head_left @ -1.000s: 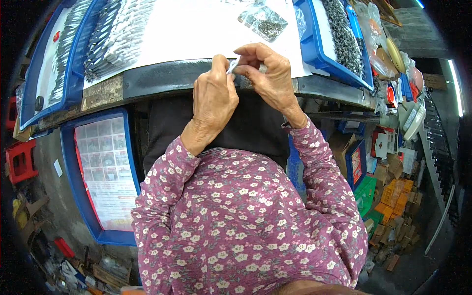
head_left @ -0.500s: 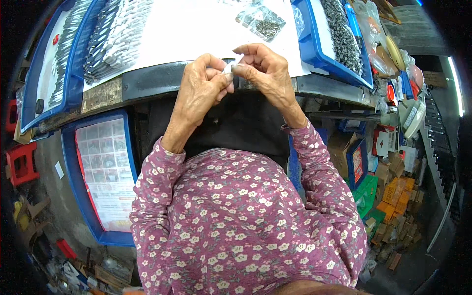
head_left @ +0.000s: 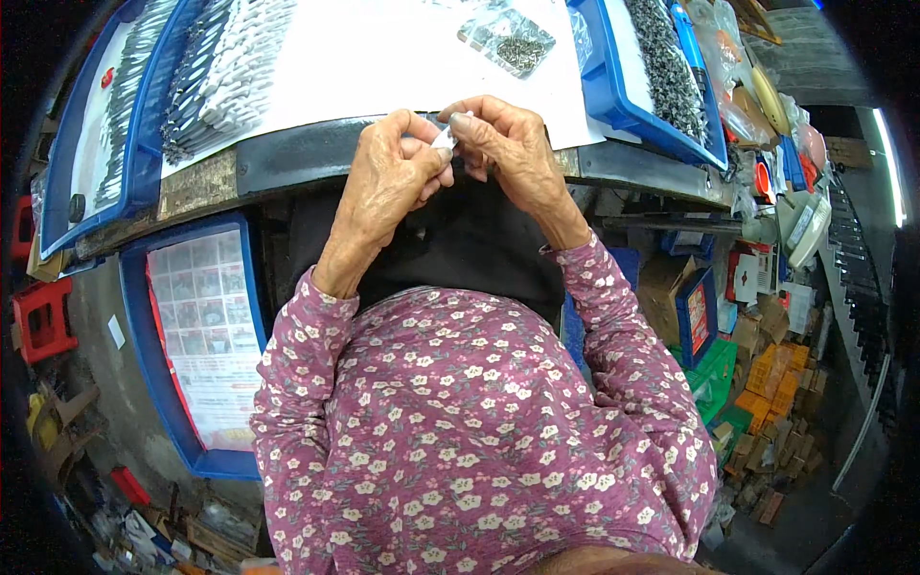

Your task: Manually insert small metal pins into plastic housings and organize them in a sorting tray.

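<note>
Over the table's near edge my two hands meet at a small white piece [head_left: 444, 140], mostly covered by fingers. My left hand [head_left: 383, 182] pinches it between thumb and fingertips. At the piece's other side, the thumb and fingers of my right hand [head_left: 522, 158] are closed together; whether they grip this piece or another tiny part is hidden. Left of my hands, a pile of slender white and dark parts [head_left: 235, 77] lies on the white table surface [head_left: 374, 57]. Beyond my right hand is a clear bag of small metal parts [head_left: 518, 50].
A blue tray [head_left: 144, 144] of slender parts stands at the left, another blue tray [head_left: 623, 110] of small dark parts at the right. Below the table edge, a blue frame [head_left: 251, 297] holds a printed sheet. A red stool [head_left: 43, 321] and orange crates [head_left: 770, 379] stand on the floor.
My right hand has shifted slightly left and down, its fingers curling closer to my left fingertips. Less of the white piece shows now. My left hand has barely moved.
</note>
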Available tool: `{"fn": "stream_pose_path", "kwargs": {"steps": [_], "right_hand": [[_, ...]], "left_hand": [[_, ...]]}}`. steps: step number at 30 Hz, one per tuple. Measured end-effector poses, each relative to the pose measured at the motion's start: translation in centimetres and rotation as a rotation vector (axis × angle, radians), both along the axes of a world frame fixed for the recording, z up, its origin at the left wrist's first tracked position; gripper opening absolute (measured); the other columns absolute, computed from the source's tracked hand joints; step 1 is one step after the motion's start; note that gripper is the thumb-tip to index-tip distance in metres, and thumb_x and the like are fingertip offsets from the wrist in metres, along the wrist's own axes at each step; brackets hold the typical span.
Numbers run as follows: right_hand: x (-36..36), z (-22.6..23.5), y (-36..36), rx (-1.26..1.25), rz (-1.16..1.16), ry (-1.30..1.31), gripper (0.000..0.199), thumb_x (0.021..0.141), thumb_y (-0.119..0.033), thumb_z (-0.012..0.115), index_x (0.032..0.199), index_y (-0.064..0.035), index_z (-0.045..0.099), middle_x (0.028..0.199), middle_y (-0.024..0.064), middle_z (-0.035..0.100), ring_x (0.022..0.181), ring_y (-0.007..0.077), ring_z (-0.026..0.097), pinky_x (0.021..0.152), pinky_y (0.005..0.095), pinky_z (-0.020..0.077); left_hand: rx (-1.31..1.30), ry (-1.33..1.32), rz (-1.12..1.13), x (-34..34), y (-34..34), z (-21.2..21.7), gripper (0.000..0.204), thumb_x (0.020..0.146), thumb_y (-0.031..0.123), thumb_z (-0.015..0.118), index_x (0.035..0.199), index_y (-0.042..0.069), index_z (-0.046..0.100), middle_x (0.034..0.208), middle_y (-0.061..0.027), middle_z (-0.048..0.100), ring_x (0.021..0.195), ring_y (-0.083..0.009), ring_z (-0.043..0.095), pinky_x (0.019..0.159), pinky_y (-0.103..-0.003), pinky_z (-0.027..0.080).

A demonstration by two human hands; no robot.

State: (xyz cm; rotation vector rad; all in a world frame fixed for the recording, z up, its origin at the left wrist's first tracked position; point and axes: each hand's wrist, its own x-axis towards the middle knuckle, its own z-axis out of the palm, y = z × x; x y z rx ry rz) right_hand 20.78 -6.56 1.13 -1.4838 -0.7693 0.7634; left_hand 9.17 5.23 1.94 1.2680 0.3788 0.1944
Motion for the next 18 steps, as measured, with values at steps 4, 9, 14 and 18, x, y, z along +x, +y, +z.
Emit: {"fn": "stream_pose_path", "kwargs": {"steps": [4, 9, 14, 18], "right_hand": [[-0.15, -0.06, 0.09, 0.009, 0.009, 0.027, 0.027, 0.086, -0.023, 0.057, 0.095, 0.0027, 0.057, 0.066, 0.0, 0.053, 0.052, 0.0042, 0.047, 0.044, 0.0164, 0.0378], [-0.31, -0.36, 0.12, 0.031, -0.017, 0.022, 0.026, 0.087, -0.023, 0.056, 0.092, 0.0024, 0.057, 0.064, 0.0, 0.052, 0.051, 0.0045, 0.047, 0.044, 0.0165, 0.0375], [-0.43, -0.63, 0.12, 0.037, -0.044, -0.031, 0.024, 0.086, -0.022, 0.056, 0.092, 0.0016, 0.058, 0.062, 0.0, 0.052, 0.05, 0.0043, 0.046, 0.044, 0.0164, 0.0374], [-0.41, -0.72, 0.06, 0.118, -0.032, 0.036, 0.021, 0.086, -0.019, 0.057, 0.09, 0.001, 0.06, 0.063, -0.0007, 0.052, 0.049, 0.0033, 0.043, 0.043, 0.0158, 0.0348]], "left_hand": [[0.049, -0.005, 0.015, -0.01, -0.19, 0.0, 0.011, 0.079, 0.006, 0.054, 0.083, -0.002, 0.049, 0.059, -0.0051, 0.056, 0.048, -0.0058, 0.047, 0.041, -0.017, 0.036], [0.09, 0.002, 0.066, 0.34, -0.54, -0.27, 0.016, 0.081, 0.013, 0.058, 0.081, -0.001, 0.05, 0.059, -0.0045, 0.056, 0.051, -0.0058, 0.048, 0.045, -0.018, 0.037], [0.06, 0.01, 0.091, 0.29, -0.81, -0.04, 0.015, 0.082, 0.012, 0.058, 0.08, -0.001, 0.05, 0.058, -0.0042, 0.055, 0.05, -0.0052, 0.048, 0.044, -0.017, 0.036], [-0.055, -0.015, 0.035, 0.2, -0.32, -0.09, 0.015, 0.082, 0.012, 0.058, 0.079, 0.0, 0.05, 0.057, -0.0047, 0.054, 0.044, -0.0036, 0.042, 0.037, -0.016, 0.029]]}}
